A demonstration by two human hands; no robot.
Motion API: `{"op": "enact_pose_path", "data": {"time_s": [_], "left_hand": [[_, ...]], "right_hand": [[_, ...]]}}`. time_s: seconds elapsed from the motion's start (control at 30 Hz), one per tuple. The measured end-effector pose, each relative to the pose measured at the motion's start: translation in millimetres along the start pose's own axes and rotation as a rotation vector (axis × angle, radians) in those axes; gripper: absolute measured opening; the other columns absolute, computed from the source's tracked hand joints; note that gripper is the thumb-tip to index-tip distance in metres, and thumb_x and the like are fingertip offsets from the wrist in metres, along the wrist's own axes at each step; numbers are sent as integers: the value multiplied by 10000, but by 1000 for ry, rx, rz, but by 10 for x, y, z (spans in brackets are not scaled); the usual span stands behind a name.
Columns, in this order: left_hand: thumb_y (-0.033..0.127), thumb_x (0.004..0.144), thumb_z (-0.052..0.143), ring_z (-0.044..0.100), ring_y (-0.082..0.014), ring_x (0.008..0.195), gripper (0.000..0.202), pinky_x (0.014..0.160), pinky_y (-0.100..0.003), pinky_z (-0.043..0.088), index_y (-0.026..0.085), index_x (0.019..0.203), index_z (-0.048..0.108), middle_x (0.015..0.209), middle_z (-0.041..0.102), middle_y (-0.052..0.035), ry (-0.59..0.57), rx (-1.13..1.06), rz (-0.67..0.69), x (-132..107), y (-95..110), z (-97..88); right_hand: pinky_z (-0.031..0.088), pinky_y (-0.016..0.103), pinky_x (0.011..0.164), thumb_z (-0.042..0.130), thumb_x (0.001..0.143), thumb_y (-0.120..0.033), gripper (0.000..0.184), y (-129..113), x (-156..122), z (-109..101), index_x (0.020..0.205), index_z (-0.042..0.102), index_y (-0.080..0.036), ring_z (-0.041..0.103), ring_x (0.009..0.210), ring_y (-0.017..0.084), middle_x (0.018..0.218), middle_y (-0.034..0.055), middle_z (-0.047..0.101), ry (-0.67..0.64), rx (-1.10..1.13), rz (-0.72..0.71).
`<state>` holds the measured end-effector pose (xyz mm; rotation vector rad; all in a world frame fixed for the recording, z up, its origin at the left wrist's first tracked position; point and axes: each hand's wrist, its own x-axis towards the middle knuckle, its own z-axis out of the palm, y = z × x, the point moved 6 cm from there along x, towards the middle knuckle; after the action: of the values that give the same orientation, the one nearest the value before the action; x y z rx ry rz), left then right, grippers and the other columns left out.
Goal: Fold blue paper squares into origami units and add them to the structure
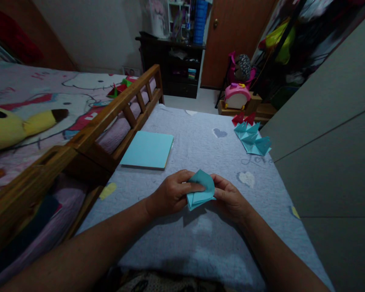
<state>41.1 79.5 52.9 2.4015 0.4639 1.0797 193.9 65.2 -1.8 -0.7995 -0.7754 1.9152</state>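
Between my two hands is a folded piece of light blue origami paper (pixel 201 181), held just above the bed cover. My left hand (pixel 173 190) grips its left side, with the thumb lying across the front face. On the right edge, my right hand (pixel 229 196) pinches the paper between thumb and fingers. Several layers show along its lower edge. A stack of blue square paper (pixel 149 149) lies flat beyond my left hand. Farther right sit light blue folded paper pieces (pixel 253 139), with red folded paper (pixel 243 119) just behind them.
A wooden bed rail (pixel 109 113) runs along the left, with a yellow plush toy (pixel 9 129) on the bed past it. A pale cabinet (pixel 331 134) stands close on the right. Beyond the patterned bed cover (pixel 194 138) are a dark shelf unit (pixel 170 67) and a pink toy (pixel 237 97).
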Motion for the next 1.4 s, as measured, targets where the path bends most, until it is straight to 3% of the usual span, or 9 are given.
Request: {"op": "enact_pose_path", "data": {"time_s": [0.33, 0.63, 1.03, 1.4], "left_hand": [[161, 923, 581, 618, -221, 971, 310, 815, -360, 560, 219, 1215, 666, 1091, 651, -112, -65, -10, -31, 5, -12, 32], [170, 931, 575, 608, -216, 955, 307, 832, -371, 549, 234, 1214, 673, 1086, 653, -104, -75, -20, -14, -12, -34, 58], [173, 944, 546, 592, -206, 896, 286, 784, -336, 540, 209, 1202, 665, 992, 633, -87, -88, 9, -25, 11, -18, 51], [150, 924, 574, 600, -212, 925, 301, 795, -348, 545, 225, 1204, 657, 1020, 640, -86, -69, 6, -28, 10, -28, 57]], "right_hand": [[490, 225, 687, 893, 702, -334, 336, 22, 5, -6, 938, 694, -202, 608, 713, 102, 826, -10, 669, -15, 17, -1], [468, 231, 635, 873, 720, -314, 289, 53, 12, -25, 908, 697, -184, 591, 655, 105, 761, -9, 667, 64, 29, 40], [480, 228, 655, 846, 765, -307, 242, 54, 27, 1, 915, 688, -201, 599, 673, 104, 784, -14, 665, 35, 12, 20], [492, 250, 713, 827, 788, -339, 239, 28, 18, 43, 932, 686, -212, 602, 719, 117, 824, -7, 662, 25, -24, 0]]}}
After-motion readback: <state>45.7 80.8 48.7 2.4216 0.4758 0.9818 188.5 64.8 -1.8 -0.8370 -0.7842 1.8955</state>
